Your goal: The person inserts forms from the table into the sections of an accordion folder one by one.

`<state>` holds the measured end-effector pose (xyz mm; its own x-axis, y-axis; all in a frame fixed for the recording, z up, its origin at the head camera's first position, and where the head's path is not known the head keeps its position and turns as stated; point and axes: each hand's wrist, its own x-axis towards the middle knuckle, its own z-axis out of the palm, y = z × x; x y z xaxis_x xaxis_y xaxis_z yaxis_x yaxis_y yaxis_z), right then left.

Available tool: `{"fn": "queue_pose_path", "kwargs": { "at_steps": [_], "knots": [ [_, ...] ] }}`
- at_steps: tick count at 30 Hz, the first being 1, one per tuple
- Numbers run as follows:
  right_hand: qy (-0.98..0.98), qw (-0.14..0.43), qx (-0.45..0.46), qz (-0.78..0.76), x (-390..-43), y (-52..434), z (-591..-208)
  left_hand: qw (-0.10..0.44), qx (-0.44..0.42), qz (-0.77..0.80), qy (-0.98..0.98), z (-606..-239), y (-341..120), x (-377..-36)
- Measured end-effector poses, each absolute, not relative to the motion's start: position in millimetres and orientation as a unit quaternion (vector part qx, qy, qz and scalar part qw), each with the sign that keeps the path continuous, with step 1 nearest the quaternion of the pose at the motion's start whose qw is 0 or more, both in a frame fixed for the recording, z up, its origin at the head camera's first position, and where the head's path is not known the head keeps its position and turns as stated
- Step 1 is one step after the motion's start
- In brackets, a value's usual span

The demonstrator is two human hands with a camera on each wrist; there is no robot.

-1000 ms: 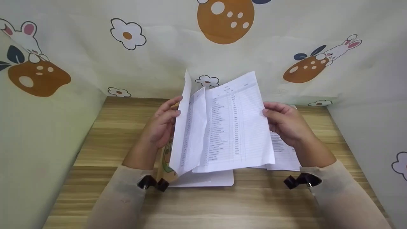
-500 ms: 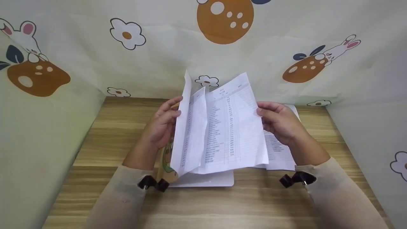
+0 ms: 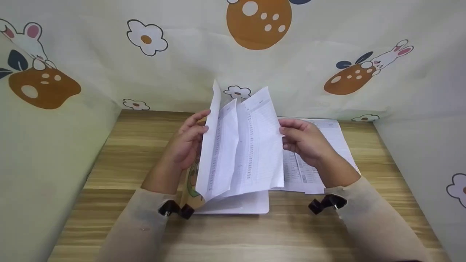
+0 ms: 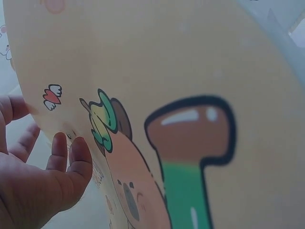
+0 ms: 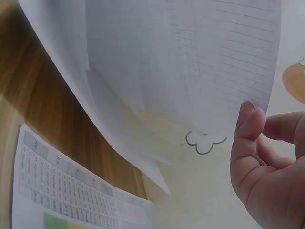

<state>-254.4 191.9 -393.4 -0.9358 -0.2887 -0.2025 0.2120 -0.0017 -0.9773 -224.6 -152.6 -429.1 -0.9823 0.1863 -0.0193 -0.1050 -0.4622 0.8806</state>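
In the head view, my left hand (image 3: 185,143) holds the raised front cover of a notebook at its outer edge. That tan cover (image 4: 190,57) carries cartoon animal drawings in the left wrist view. Just inside it stands a narrow printed page (image 3: 225,145). My right hand (image 3: 304,140) pinches the right edge of a white printed sheet (image 3: 260,145) between thumb and fingers, seen also in the right wrist view. The sheet stands tilted, its left side partly hidden behind the narrow page. Beneath lies the notebook's white lower part (image 3: 240,203) with a rounded corner.
Further printed sheets (image 3: 331,136) lie on the wooden table (image 3: 120,156) to the right, partly under my right hand and forearm. A patterned wall covering (image 3: 189,65) rises right behind the table, with side walls left and right.
My right hand has moved left, bringing the printed sheet's edge toward the notebook cover. More of the sheets lying on the right now shows. The left hand has stayed in place.
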Motion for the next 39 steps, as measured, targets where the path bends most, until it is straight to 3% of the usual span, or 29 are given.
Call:
{"fn": "queue_pose_path", "kwargs": {
  "at_steps": [39],
  "knots": [
    [0.692,0.206,-0.031,-0.691,-254,141,-420,0.087,0.044,0.856,0.507,-432,-151,-225]
  ]
}}
